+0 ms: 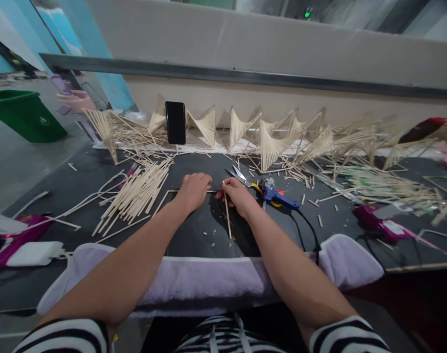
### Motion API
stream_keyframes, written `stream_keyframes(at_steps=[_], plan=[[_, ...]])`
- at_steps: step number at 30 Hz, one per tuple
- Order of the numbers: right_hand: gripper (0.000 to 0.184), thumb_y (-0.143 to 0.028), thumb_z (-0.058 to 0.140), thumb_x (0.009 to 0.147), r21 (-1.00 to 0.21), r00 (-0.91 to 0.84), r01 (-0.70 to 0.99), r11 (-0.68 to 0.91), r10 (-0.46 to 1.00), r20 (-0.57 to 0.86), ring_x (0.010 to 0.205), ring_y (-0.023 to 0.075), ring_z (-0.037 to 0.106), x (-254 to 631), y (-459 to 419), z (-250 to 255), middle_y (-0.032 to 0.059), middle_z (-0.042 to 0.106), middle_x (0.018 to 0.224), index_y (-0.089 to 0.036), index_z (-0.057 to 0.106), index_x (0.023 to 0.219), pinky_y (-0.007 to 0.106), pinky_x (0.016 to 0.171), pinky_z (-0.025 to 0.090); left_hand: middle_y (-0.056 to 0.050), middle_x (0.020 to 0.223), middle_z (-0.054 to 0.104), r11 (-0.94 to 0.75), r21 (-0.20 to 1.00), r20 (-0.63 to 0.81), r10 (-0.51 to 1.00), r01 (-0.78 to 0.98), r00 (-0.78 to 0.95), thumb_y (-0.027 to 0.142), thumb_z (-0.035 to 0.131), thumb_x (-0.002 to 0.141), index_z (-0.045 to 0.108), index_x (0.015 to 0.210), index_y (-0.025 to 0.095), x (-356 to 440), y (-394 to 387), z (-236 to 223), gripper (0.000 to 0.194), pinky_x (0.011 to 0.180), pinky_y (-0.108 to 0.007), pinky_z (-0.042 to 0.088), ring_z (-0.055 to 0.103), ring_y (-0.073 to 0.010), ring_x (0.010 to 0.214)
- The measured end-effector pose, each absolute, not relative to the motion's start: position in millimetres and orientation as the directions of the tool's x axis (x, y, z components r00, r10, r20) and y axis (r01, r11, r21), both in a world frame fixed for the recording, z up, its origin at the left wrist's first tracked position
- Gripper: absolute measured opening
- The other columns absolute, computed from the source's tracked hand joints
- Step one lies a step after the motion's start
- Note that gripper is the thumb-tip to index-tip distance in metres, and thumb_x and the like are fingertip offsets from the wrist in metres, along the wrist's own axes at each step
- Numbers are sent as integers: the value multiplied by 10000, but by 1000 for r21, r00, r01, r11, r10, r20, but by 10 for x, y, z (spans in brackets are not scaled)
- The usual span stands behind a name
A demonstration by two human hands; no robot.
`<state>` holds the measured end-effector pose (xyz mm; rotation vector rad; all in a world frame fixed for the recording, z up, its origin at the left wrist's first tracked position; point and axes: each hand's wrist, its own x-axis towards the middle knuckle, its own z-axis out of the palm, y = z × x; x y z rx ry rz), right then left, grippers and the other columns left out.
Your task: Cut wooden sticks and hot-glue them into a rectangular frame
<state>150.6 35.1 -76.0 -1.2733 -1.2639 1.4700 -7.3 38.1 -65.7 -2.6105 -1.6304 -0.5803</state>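
Observation:
My right hand (238, 194) pinches one end of a thin wooden stick (228, 218), which slants down toward the table's front edge. This end meets a horizontal stick (213, 191) that runs leftward under my left hand. My left hand (194, 190) lies over that horizontal stick with its fingers curled down; the fingertips are partly hidden. Left of it, a further stick (160, 203) meets the horizontal one at a corner. Scissors (241, 177) with yellow handles and a blue glue gun (278, 196) lie just right of my right hand.
A pile of loose sticks (135, 193) lies to the left. Fan-shaped stick pieces (271, 142) and a black phone (176, 122) stand along the back. Magenta power strips (381, 223) with cables sit at both sides. A lilac towel (212, 279) covers the front edge.

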Motion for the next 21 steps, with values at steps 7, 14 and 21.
stream_keyframes(at_steps=[7, 14, 21], plan=[[241, -324, 586, 669, -979, -95, -194, -61, 995, -43, 537, 98, 525, 1493, 338, -757, -65, 483, 585, -215, 390, 760, 224, 492, 461, 12, 700, 592, -218, 873, 75, 944, 436, 321, 296, 512, 770, 480, 951, 175, 112, 155, -615, 221, 595, -251, 436, 561, -117, 610], [115, -237, 463, 767, -816, -20, 541, 202, 974, 228, 802, 166, 554, 1725, 425, -650, 37, 590, 790, -194, 530, 850, 302, 732, 448, 51, 571, 512, -53, 930, -29, 976, 364, 217, 193, 466, 722, 475, 848, 171, 141, 154, -604, 128, 413, -174, 335, 430, -58, 404], [302, -172, 524, 697, -372, 288, 892, -258, 957, 26, 1012, 295, 518, 2670, 394, -431, 180, 578, 1070, -148, 575, 994, 407, 801, 399, 42, 581, 510, -54, 950, 13, 991, 307, 135, 235, 479, 697, 490, 837, 171, 39, 219, -618, 154, 396, -178, 302, 404, -57, 403]])
